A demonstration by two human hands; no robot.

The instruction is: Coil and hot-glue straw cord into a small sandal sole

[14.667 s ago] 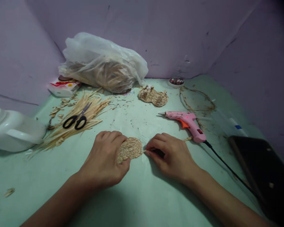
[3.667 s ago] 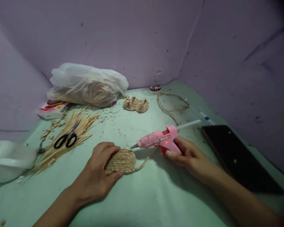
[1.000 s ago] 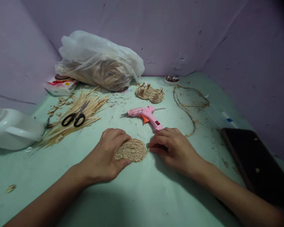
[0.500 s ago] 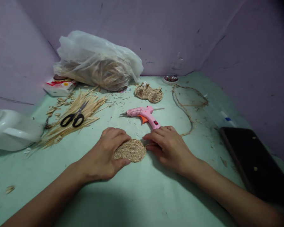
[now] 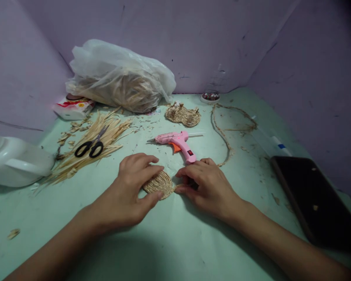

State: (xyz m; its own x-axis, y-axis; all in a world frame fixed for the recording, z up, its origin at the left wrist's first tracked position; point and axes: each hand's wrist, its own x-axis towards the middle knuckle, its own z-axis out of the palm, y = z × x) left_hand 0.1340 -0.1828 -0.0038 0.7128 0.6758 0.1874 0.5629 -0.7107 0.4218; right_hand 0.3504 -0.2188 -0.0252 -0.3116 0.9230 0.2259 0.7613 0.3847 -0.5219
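Observation:
A small oval coil of braided straw (image 5: 159, 184) lies on the pale green table (image 5: 175, 242). My left hand (image 5: 128, 191) covers its left part, thumb under the front edge and fingers curled over the top, holding it. At the coil's right edge my right hand (image 5: 204, 183) pinches the loose braid end with closed fingers. Just behind both hands a pink glue gun (image 5: 177, 141) lies on its side, nozzle pointing left. The free braided cord (image 5: 225, 134) trails back from behind my right hand in a loop.
Black scissors (image 5: 89, 148) rest on a pile of straw strips (image 5: 96, 144) at the left. A white plastic jug (image 5: 14, 162), a straw-filled plastic bag (image 5: 119, 78), a finished straw piece (image 5: 183, 114), a bead dish (image 5: 210, 96) and a dark phone (image 5: 310, 195) surround the spot.
The glue gun, in my right hand earlier, now lies on the table. Over the last second my left hand has slid further over the coil and my right hand has closed in on its edge.

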